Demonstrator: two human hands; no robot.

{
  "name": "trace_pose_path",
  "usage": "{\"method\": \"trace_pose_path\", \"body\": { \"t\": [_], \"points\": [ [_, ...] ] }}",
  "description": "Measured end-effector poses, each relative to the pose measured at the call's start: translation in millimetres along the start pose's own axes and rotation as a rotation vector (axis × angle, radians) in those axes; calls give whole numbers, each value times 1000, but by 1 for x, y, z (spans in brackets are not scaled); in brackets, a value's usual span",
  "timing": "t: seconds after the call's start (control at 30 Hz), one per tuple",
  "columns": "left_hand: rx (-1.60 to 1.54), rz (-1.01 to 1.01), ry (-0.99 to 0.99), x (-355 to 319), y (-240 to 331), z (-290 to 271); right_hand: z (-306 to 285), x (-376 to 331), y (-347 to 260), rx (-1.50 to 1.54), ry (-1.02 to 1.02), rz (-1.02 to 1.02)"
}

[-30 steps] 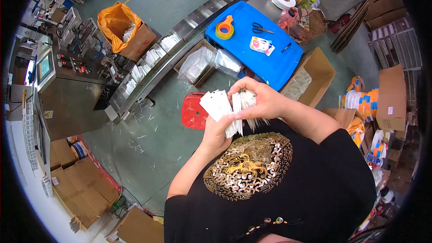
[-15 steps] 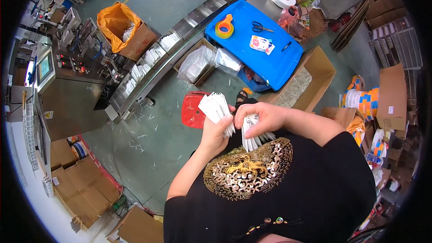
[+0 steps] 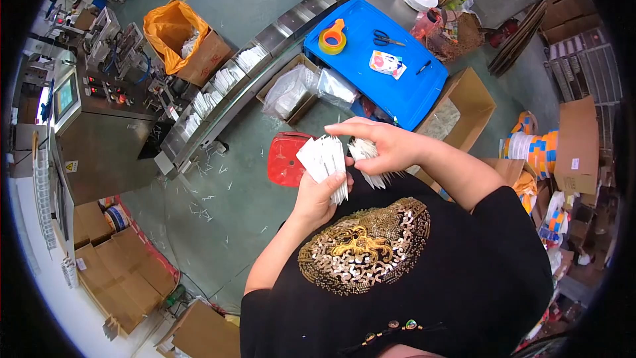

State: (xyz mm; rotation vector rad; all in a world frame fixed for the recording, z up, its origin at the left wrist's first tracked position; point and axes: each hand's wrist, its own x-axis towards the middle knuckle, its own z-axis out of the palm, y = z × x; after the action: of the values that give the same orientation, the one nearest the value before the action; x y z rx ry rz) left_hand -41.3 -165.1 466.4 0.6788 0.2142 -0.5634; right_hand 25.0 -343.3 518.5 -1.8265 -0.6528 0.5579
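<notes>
A fanned stack of slim white paper packets (image 3: pixel 322 159) stands up in my left hand (image 3: pixel 314 193), whose thumb presses across its lower part. My right hand (image 3: pixel 392 148) is curled around a second bunch of white packets (image 3: pixel 363 150), their ends poking out below the fingers. The right index finger reaches over to the top edge of the left stack and seems to touch it. Both bunches are side by side in front of my chest, above the floor. What the packets hold inside cannot be seen.
A metal conveyor (image 3: pixel 270 41) carrying several more white packets curves along the far left, beside a machine with a screen (image 3: pixel 65 97). A blue lid-like table (image 3: pixel 358 40) holds tape, scissors and a pen. Nearby are a red stool (image 3: pixel 283 167), an orange-lined carton (image 3: pixel 207 59) and an open carton (image 3: pixel 480 103).
My right hand has moved up and away from my body with its bunch, and its index finger has stretched out to the top of the left stack. The left hand has barely shifted.
</notes>
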Motion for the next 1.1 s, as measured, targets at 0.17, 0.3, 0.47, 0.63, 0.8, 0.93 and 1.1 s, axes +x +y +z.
{"method": "trace_pose_path", "body": {
  "t": [0.17,0.3,0.47,0.63,0.8,0.93,1.1],
  "points": [
    [-19,1,14,0,1,-1,3,5,1,-29,-75,-27],
    [-25,-3,26,0,2,-1,3,7,-3,-7,-89,1],
    [-58,-22,18,0,6,-2,8,7,0,59,0,6],
    [-9,24,43,2,5,1,14,4,17,145,97,6],
    [-97,31,29,1,4,3,13,4,17,261,90,44],
    [-29,35,16,1,0,2,17,3,12,269,99,189],
    [180,170,137,-1,-5,1,22,2,13,118,194,72]
  ]
}}
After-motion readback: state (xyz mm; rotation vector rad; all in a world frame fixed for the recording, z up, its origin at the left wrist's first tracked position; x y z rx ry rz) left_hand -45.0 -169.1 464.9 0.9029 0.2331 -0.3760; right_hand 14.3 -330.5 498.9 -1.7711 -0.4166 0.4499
